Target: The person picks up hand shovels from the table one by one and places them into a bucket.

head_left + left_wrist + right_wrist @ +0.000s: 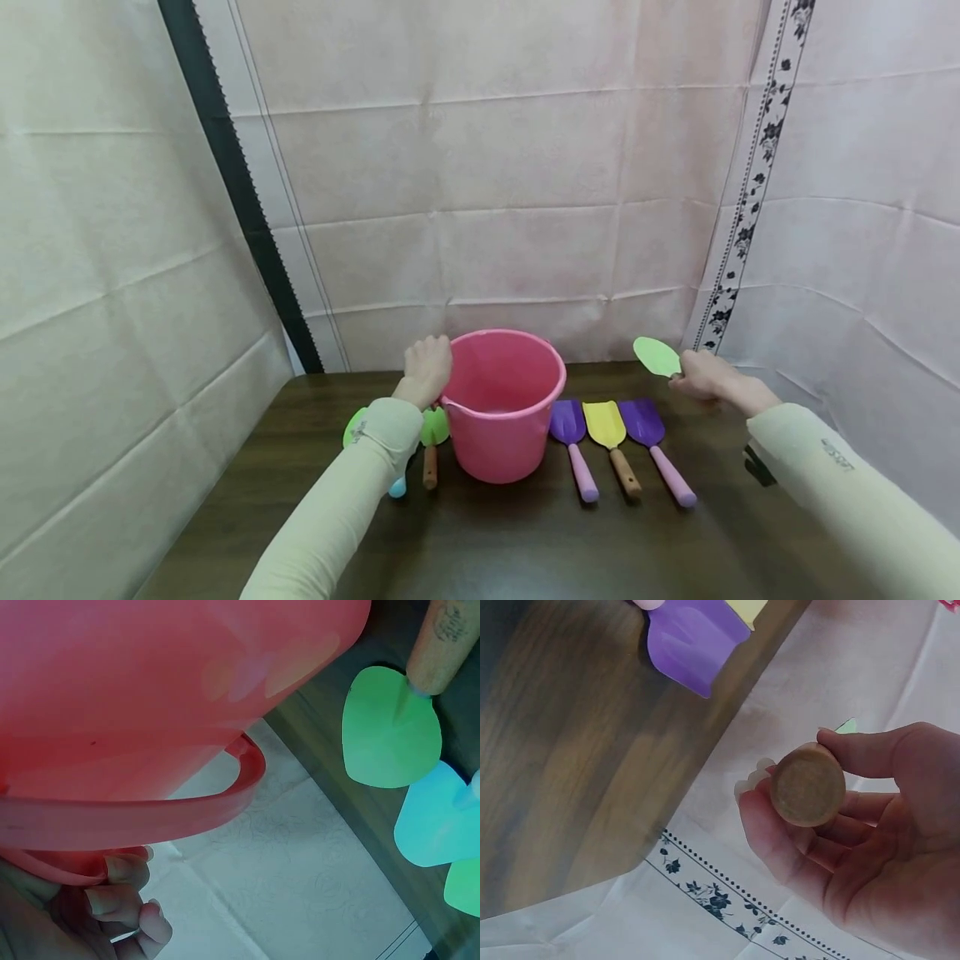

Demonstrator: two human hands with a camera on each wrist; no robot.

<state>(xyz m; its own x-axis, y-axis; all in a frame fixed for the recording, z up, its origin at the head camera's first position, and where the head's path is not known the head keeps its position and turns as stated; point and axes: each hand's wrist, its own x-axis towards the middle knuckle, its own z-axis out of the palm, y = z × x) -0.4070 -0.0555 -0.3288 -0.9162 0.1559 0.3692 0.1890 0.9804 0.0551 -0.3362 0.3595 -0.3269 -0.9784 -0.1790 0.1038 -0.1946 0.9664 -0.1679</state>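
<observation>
A pink bucket (pixel 498 446) stands upright on the table. My left hand (pixel 427 367) grips its rim at the left, fingers curled at the edge beside the bucket's handle strap (pixel 135 821) in the left wrist view. My right hand (pixel 705 377) is raised at the back right, holding a small shovel with a light green blade (pixel 656 357). Its round wooden handle (pixel 808 786) sits between thumb and fingers, butt end toward the right wrist camera. To the bucket's right lie a purple shovel (pixel 567 422), a yellow shovel (pixel 604 423) and another purple shovel (pixel 642 421).
Left of the bucket, partly behind my left arm, lie a green shovel with wooden handle (pixel 434 427), a blue shovel (pixel 431 817) and another green shovel (pixel 352 427). The dark wooden table (pixel 525 550) meets a hanging pale cloth (pixel 525 167) at the back and sides.
</observation>
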